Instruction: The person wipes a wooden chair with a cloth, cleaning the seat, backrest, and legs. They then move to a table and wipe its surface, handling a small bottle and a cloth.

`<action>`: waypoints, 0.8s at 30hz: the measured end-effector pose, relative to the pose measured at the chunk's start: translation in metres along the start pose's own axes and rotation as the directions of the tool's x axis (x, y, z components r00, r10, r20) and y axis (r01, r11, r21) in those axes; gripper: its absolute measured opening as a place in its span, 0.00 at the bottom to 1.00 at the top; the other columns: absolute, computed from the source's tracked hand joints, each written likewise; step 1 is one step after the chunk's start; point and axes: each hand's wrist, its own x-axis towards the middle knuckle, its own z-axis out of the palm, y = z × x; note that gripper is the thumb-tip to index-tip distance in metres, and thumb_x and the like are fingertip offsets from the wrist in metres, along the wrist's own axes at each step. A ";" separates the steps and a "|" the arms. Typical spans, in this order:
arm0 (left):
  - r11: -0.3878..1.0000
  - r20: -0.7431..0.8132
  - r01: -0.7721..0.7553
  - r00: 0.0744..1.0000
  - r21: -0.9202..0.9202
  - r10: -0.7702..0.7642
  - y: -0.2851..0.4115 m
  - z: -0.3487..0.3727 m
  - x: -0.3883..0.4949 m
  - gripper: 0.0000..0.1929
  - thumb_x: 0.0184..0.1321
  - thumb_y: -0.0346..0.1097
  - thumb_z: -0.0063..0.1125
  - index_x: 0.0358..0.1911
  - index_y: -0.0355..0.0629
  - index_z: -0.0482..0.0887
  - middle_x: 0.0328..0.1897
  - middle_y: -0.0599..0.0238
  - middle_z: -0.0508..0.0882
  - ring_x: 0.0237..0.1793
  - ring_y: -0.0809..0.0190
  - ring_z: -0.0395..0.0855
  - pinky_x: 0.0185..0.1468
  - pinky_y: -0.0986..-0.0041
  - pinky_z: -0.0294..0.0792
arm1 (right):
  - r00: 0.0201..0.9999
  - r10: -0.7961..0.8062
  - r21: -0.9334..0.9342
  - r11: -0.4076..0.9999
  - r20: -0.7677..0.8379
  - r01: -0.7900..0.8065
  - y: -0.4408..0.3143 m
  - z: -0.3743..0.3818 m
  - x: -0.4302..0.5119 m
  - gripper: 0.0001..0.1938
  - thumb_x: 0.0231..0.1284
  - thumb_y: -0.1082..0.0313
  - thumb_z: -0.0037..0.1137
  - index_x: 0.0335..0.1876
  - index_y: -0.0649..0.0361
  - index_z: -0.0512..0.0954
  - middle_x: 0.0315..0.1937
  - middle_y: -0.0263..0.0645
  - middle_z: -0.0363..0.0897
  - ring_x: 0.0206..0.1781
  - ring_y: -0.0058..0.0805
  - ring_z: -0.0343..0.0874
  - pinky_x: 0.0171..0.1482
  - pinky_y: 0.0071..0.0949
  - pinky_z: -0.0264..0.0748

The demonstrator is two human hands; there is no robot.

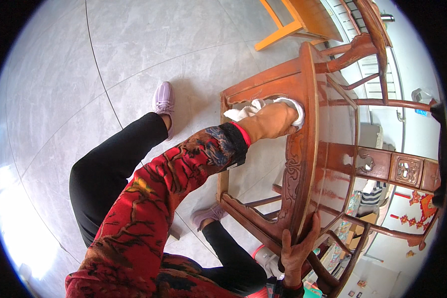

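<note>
A carved, reddish-brown wooden armchair appears turned sideways, its seat towards the right and its front apron and legs towards the left. My left hand, at the end of a red patterned sleeve, is closed on a white cloth. It presses the cloth against the inner edge of the apron, under the seat. Part of the cloth hangs loose towards the left. Lower down, my right hand grips the seat's near corner, its thumb on the apron side and a finger along the seat edge. Its other fingers are partly hidden.
An orange wooden stool or bench stands beyond the armchair. Grey floor tiles lie beneath. My feet, in lilac shoes, are beside the chair's front legs. Boxes and red hanging decorations show behind the chair.
</note>
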 end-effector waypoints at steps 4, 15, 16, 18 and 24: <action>0.993 0.002 -0.082 0.997 0.081 0.082 -0.005 0.002 -0.004 0.12 0.54 0.40 0.67 0.32 0.38 0.83 0.32 0.47 0.85 0.37 0.41 0.85 0.42 0.53 0.76 | 1.000 0.011 -0.024 1.000 -0.001 -0.011 0.000 0.000 0.000 0.43 0.60 0.46 0.61 0.73 0.68 0.57 0.73 0.61 0.55 0.75 0.59 0.57 0.74 0.51 0.54; 0.917 -0.135 0.113 0.975 -0.383 -0.177 -0.018 0.029 -0.019 0.12 0.55 0.36 0.67 0.37 0.36 0.83 0.33 0.43 0.83 0.37 0.42 0.83 0.43 0.58 0.75 | 1.000 0.014 0.003 1.000 -0.015 -0.014 0.002 0.002 -0.001 0.44 0.60 0.44 0.62 0.73 0.67 0.57 0.73 0.59 0.55 0.75 0.58 0.57 0.74 0.51 0.53; 0.856 -0.176 0.118 0.956 -0.504 -0.236 -0.018 0.032 -0.021 0.12 0.55 0.35 0.66 0.36 0.34 0.83 0.33 0.41 0.82 0.37 0.41 0.83 0.43 0.57 0.74 | 1.000 0.003 0.006 1.000 -0.020 -0.003 0.003 0.002 -0.001 0.44 0.60 0.44 0.62 0.73 0.67 0.57 0.73 0.59 0.55 0.75 0.58 0.57 0.74 0.51 0.53; 0.740 -0.135 0.187 0.926 -0.646 -0.352 -0.015 0.036 -0.024 0.12 0.57 0.34 0.66 0.36 0.31 0.82 0.27 0.50 0.80 0.33 0.57 0.78 0.41 0.63 0.72 | 1.000 -0.001 0.004 1.000 -0.020 0.001 0.003 0.002 -0.001 0.44 0.60 0.44 0.62 0.73 0.67 0.58 0.73 0.60 0.55 0.75 0.58 0.57 0.74 0.50 0.54; 0.403 0.148 0.423 0.816 -0.812 -0.559 -0.009 0.043 -0.032 0.15 0.64 0.36 0.66 0.33 0.26 0.81 0.39 0.63 0.82 0.39 0.69 0.73 0.42 0.70 0.71 | 1.000 0.014 0.047 0.999 -0.025 -0.013 0.003 0.003 -0.002 0.43 0.61 0.45 0.61 0.72 0.67 0.58 0.73 0.61 0.55 0.74 0.58 0.58 0.74 0.50 0.55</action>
